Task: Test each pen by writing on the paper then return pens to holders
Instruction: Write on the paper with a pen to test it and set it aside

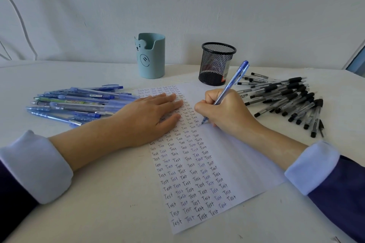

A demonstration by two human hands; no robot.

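A white sheet of paper lies in the middle of the table, its left half filled with rows of the word "Test". My right hand grips a blue pen with its tip touching the paper at the end of a row. My left hand rests flat on the paper's upper left, fingers straight. At the back stand two holders: a light blue bear cup and a black mesh cup.
Several blue pens lie in a heap left of the paper. Several black pens lie in a heap on the right. A white wall closes off the back of the white table.
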